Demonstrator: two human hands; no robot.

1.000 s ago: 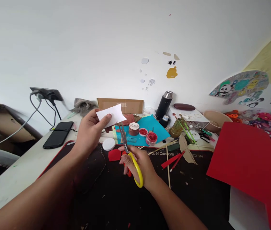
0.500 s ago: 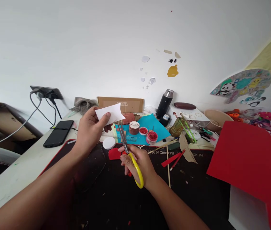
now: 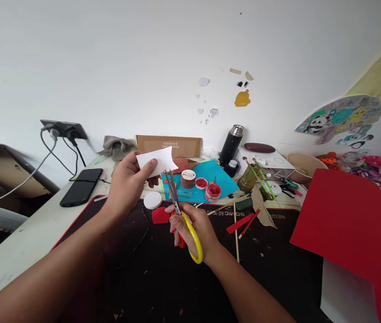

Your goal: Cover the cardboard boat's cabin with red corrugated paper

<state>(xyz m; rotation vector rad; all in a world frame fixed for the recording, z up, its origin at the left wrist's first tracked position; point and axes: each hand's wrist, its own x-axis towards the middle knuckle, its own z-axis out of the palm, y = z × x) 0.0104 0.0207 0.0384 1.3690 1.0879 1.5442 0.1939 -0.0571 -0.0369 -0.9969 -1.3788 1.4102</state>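
Between the thumb and fingers of my left hand [image 3: 130, 181] is a small piece of white paper [image 3: 158, 162] with a concave right edge. My right hand [image 3: 199, 231] is closed on the scissors [image 3: 192, 235], which have a yellow handle loop and a red one. Their blades point up, slightly parted, with the tips close to the paper's lower right corner. Whether the tips touch the paper is unclear. Below the blades, a red scrap [image 3: 160, 216] and a round white lid [image 3: 153, 200] rest by the black mat's [image 3: 163, 282] back edge.
Open red paint jars [image 3: 213, 191] stand on a blue sheet [image 3: 227, 179]. Behind are a black thermos [image 3: 231, 146] and brushes in a jar [image 3: 248, 178]. A large red sheet [image 3: 348, 224] lies right, a phone [image 3: 81, 187] left. Thin sticks and red strips lie on the mat.
The white paper in my left hand has shifted slightly right and tilted a little. My right hand and the scissors have barely moved.
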